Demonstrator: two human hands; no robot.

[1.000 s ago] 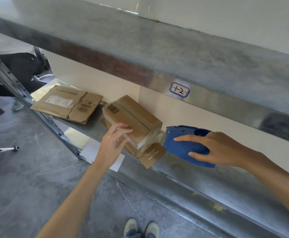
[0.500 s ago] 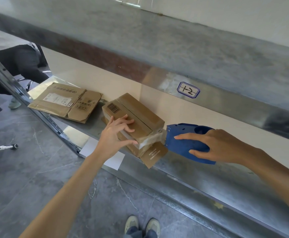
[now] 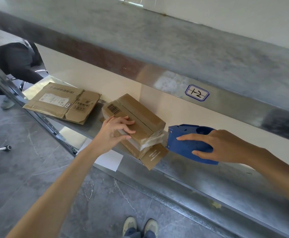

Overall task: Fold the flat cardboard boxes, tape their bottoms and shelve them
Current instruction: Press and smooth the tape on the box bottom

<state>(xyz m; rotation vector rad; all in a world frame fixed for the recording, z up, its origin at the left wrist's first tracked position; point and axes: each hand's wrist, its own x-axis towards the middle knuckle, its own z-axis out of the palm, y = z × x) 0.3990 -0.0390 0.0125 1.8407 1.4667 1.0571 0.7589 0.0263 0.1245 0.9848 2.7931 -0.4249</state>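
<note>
Grey stone floor (image 3: 37, 169) lies below a metal shelf (image 3: 183, 182) that runs from far left to near right. A second shelf above it carries a label (image 3: 197, 92) marked "1-2".

Head view, items counted:
- One flat cardboard box (image 3: 61, 102) lies unfolded on the shelf at far left, printed side up, long axis along the shelf.
- One folded box (image 3: 136, 115) sits mid-shelf on top of a second box (image 3: 136, 150). Its long axis follows the shelf, the barcode end to the far left and the other end facing the tape dispenser (image 3: 186, 146). The lower box is mostly hidden, and one flap juts over the shelf's front edge. Clear tape shows at the right end of the stack.
- One blue tape dispenser rests on the shelf just right of the stack, its toothed front pointing left at the box ends.
- One white sheet (image 3: 109, 159) lies at the shelf's front edge.

Left hand (image 3: 114, 133): arm reaching up from lower left, fingers extended and spread flat across the top and near edge of the folded box, pressing on it.

Right hand (image 3: 222, 146): arm entering from the right, clasped around the dispenser body, forefinger straight along its side, thumb beneath.

Two shoes (image 3: 140, 225) stand on the floor below. Another person's dark trousers (image 3: 15, 60) show at upper left.
</note>
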